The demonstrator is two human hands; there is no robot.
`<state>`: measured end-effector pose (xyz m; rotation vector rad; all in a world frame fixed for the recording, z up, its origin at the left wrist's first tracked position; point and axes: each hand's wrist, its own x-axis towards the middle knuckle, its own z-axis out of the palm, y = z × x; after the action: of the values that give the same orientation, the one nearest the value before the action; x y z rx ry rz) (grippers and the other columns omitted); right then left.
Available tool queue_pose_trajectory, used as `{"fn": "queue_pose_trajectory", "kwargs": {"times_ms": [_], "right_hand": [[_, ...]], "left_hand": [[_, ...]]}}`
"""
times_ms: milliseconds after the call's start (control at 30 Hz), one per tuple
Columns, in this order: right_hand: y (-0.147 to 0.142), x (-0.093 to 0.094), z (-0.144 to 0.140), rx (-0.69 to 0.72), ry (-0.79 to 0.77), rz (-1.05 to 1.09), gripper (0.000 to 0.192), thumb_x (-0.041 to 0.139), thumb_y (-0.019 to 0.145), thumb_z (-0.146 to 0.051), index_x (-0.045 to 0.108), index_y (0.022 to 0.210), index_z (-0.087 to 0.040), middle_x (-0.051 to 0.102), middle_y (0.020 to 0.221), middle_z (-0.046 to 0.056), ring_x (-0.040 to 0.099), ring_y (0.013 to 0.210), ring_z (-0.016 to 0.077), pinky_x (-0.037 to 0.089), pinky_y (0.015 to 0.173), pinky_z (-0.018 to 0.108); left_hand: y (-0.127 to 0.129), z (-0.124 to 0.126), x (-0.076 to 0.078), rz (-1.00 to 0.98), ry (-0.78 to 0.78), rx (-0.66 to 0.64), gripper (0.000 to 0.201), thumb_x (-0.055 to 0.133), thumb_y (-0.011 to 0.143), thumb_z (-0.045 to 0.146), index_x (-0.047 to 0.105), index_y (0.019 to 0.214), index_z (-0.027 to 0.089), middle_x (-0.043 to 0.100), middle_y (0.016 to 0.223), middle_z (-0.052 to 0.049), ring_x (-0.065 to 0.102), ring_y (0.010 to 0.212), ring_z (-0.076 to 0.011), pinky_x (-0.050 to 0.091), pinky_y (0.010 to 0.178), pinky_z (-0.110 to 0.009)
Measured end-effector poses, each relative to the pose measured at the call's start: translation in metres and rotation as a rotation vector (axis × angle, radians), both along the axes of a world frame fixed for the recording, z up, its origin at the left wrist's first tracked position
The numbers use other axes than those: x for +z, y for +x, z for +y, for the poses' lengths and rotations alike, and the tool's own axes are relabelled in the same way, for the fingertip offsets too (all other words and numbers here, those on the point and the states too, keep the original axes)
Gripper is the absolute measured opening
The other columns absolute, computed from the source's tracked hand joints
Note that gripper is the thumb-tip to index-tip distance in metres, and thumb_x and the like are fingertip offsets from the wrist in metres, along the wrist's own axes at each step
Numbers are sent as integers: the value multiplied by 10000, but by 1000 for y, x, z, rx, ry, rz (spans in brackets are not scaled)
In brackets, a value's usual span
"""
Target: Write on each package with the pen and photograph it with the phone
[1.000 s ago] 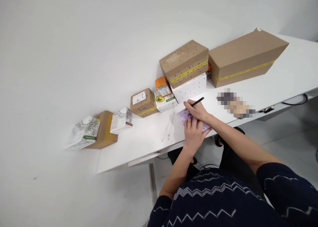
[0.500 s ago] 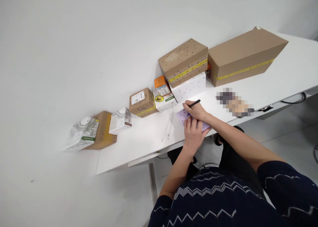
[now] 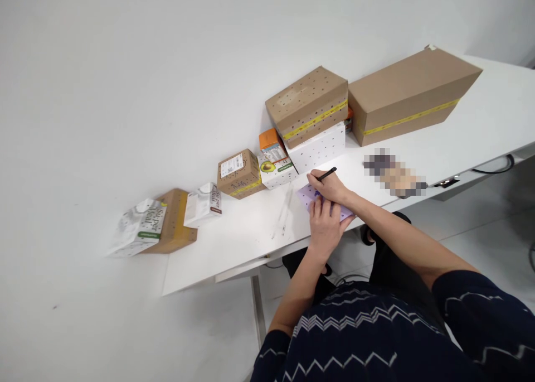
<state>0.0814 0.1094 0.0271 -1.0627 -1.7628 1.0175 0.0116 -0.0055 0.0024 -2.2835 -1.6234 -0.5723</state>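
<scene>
A small purple card [image 3: 308, 194] lies on the white table [image 3: 242, 231] near its front edge. My left hand [image 3: 325, 227] rests flat on the card and pins it down. My right hand [image 3: 333, 187] grips a black pen [image 3: 326, 174] with its tip down at the card's far edge. Both forearms reach in from the lower right, and the hands cover most of the card.
Along the wall stand a large brown box [image 3: 412, 95], a dotted brown box [image 3: 308, 104] on a white dotted box [image 3: 321, 147], an avocado carton [image 3: 276, 170], a small brown box [image 3: 239, 173], white pouches [image 3: 140, 228] and another brown box [image 3: 174, 221]. A blurred patch [image 3: 395, 173] lies to the right.
The pen has tilted lower in my right hand and moved slightly left over the card. My left hand stays on the card.
</scene>
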Motion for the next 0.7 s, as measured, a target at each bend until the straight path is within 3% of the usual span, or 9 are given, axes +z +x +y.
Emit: {"fn": "queue_pose_trajectory", "kwargs": {"times_ms": [200, 333, 400, 533, 600, 700], "right_hand": [[14, 7, -3, -268, -26, 235, 350, 466, 885, -431, 477, 617, -206, 489, 560, -30, 450, 540, 110, 379, 562, 249], [48, -16, 1, -426, 7, 197, 315, 480, 887, -470, 583, 761, -200, 587, 652, 4, 520, 567, 142, 426, 590, 277], [68, -35, 4, -393, 97, -5, 271, 498, 888, -424, 632, 842, -193, 661, 782, 55, 592, 704, 189, 457, 691, 306], [88, -65, 7, -128, 288, -557, 330, 415, 901, -174, 648, 1129, -120, 669, 1095, 167, 569, 991, 268, 421, 865, 363], [87, -71, 8, -65, 321, -742, 395, 390, 888, -108, 620, 1209, -100, 657, 1144, 180, 542, 1011, 281, 404, 871, 373], [78, -73, 9, -23, 345, -857, 418, 389, 903, -122, 591, 1269, -116, 644, 1185, 172, 519, 1015, 288, 394, 862, 378]], "left_hand": [[-1, 0, 0, 14, 32, -17, 486, 562, 840, 560, 636, 1106, 160, 640, 1160, -143, 551, 1184, -310, 409, 1043, -446], [-10, 3, -2, 15, 60, -60, 472, 585, 821, 569, 652, 1077, 179, 651, 1151, -127, 561, 1177, -301, 414, 1042, -439], [-18, 6, -1, 23, 46, -94, 468, 610, 807, 563, 655, 1080, 185, 655, 1156, -119, 558, 1187, -295, 416, 1045, -432], [-29, 11, 2, 30, 9, -129, 455, 637, 789, 555, 666, 1069, 198, 664, 1150, -113, 556, 1201, -282, 425, 1045, -421], [-31, 12, 2, 30, 3, -126, 443, 645, 787, 548, 671, 1065, 205, 667, 1144, -117, 560, 1198, -279, 428, 1043, -421], [-30, 12, 2, 28, 4, -118, 430, 656, 784, 536, 676, 1058, 206, 672, 1141, -116, 567, 1188, -283, 429, 1042, -423]]}}
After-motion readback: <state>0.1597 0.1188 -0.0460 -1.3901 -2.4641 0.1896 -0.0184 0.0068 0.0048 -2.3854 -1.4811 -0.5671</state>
